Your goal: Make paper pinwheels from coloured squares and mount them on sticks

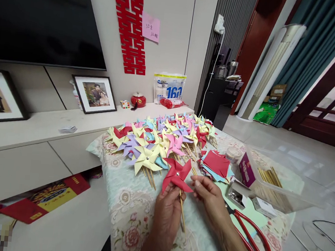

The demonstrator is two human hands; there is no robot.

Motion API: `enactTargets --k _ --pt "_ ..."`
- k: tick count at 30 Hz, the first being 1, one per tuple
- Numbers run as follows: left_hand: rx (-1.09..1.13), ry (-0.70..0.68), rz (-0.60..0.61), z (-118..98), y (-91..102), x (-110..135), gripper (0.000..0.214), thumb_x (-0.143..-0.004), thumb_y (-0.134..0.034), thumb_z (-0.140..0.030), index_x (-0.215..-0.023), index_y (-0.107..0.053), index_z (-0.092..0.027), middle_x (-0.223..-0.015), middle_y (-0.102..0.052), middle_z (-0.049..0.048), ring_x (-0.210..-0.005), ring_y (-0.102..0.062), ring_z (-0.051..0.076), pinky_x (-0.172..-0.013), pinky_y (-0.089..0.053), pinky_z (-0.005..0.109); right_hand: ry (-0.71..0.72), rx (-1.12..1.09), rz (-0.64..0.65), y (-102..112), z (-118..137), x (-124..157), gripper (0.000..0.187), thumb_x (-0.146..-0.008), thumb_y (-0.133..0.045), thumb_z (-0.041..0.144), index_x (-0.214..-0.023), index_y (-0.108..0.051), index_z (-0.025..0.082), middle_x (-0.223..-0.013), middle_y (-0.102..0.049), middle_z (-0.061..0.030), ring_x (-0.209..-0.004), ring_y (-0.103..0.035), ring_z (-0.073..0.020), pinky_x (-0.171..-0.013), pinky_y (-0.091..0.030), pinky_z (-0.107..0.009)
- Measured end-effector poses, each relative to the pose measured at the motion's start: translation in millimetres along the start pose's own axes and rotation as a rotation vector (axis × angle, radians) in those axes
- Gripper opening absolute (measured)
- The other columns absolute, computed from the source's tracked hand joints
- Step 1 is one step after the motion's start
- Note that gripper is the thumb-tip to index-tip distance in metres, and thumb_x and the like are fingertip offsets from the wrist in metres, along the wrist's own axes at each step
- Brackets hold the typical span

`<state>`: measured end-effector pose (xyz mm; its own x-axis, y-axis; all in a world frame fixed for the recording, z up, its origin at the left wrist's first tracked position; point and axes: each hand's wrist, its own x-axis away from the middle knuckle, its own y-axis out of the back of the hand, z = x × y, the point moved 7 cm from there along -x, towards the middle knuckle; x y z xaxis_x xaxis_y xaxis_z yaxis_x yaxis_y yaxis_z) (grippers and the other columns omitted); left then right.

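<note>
Red paper pinwheel (177,175) gripped in left hand (169,204); right hand (208,192) curled, can't tell if holding — overtight left pinch could crease it.

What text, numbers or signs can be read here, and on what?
"160": white-and-blue bag; its other print is too small to read surely.
"35": pink note; the handwritten characters with it are unclear.
"囍", repeated: red paper-cut strip.
Too blurred or small to read: lettering on the purple box, the red package and the red-and-yellow packaging.
</note>
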<state>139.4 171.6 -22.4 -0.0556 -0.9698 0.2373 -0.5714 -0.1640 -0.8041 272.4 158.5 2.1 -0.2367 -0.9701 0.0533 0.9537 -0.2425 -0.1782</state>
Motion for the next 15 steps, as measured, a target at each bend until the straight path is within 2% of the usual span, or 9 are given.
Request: enactTargets --k 3,7,11,15 --pt "0.0 -0.057 -0.01 -6 3.8 -6 0.022 -0.056 -0.081 -0.014 -0.075 -0.071 -0.02 -0.076 -0.06 -0.0002 -0.066 -0.052 0.014 -0.06 -0.044 0.025 0.012 0.256 0.121 -6 -7 12 0.034 -0.079 -0.072 0.05 -0.073 -0.068 0.017 -0.058 -0.053 0.0036 -0.054 -0.044 -0.0122 -0.053 -0.032 -0.025" --pt "-0.003 -0.075 0.015 -5 5.5 -8 0.017 -0.061 -0.079 -0.015 -0.068 -0.065 -0.021 -0.072 -0.055 -0.002 -0.064 -0.051 0.013 -0.063 -0.045 0.026 -0.047 0.368 0.289 -21 -21 31 0.028 -0.082 -0.066 0.042 -0.068 -0.06 0.018 -0.056 -0.05 0.0042 -0.054 -0.042 -0.0124 -0.053 -0.031 -0.025" --pt "-0.015 -0.05 0.044 0 5.7 -8 0.016 -0.063 -0.079 -0.017 -0.07 -0.066 -0.02 -0.072 -0.057 -0.0014 -0.063 -0.053 0.013 -0.063 -0.046 0.027 -0.061 0.357 0.313 -27 -27 33 0.022 -0.077 -0.067 0.035 -0.067 -0.057 0.019 -0.053 -0.048 0.0054 -0.051 -0.041 -0.0117 -0.052 -0.03 -0.024" --pt "-0.009 -0.026 0.013 3 8.6 -8 0.021 -0.06 -0.083 -0.019 -0.074 -0.068 -0.018 -0.071 -0.061 -0.001 -0.067 -0.056 0.014 -0.068 -0.048 0.027 -0.067 0.381 0.318 -25 -28 28 0.02 -0.075 -0.066 0.033 -0.065 -0.053 0.02 -0.052 -0.047 0.0058 -0.049 -0.041 -0.0108 -0.05 -0.031 -0.023"
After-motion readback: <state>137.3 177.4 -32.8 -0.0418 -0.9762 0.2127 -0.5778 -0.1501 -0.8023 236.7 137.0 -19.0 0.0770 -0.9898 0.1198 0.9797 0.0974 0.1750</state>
